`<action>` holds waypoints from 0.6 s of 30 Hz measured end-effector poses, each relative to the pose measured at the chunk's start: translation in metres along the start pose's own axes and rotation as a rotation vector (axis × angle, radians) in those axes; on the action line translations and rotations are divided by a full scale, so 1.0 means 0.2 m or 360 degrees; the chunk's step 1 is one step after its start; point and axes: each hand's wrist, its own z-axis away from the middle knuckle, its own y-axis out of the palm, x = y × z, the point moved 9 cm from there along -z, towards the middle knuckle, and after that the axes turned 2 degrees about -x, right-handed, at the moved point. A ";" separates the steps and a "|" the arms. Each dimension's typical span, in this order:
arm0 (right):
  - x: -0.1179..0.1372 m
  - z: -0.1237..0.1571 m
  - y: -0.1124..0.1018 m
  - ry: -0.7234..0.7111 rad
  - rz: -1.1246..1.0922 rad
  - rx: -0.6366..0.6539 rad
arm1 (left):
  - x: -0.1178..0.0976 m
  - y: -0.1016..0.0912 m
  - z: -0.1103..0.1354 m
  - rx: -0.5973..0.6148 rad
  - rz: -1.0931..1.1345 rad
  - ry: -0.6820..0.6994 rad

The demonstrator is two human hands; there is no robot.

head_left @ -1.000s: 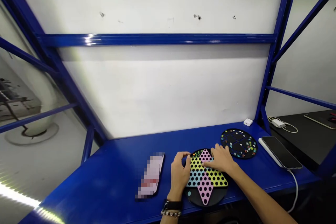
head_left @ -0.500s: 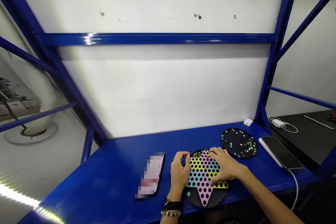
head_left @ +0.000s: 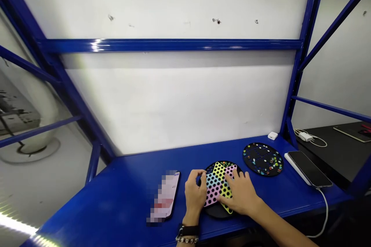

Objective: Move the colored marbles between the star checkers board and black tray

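Observation:
A round black game board (head_left: 215, 185) with a star of pink, yellow and light-blue perforated fields lies near the front edge of the blue shelf. My left hand (head_left: 194, 197) curls round the board's left rim, fingers bent over its edge. My right hand (head_left: 241, 193) lies flat on the board's right half with fingers spread, covering part of the star. A second round black disc (head_left: 263, 158) dotted with small coloured marbles sits to the right, beyond both hands.
A phone (head_left: 165, 197) lies left of my left hand. Another phone (head_left: 308, 167) on a white slab, with a cable, sits at the shelf's right end. A small white charger (head_left: 273, 136) rests by the wall. Blue shelf (head_left: 121, 193) frame bars surround the space.
The star board has turned under my hands, its pink point swinging from the near edge toward the left. My right hand slid from the board's far edge down onto its right half.

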 end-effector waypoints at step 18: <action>-0.12 -0.27 -0.03 -0.0180 -0.0184 0.0039 | 0.01 -0.07 0.00 -0.0114 -0.0101 0.0006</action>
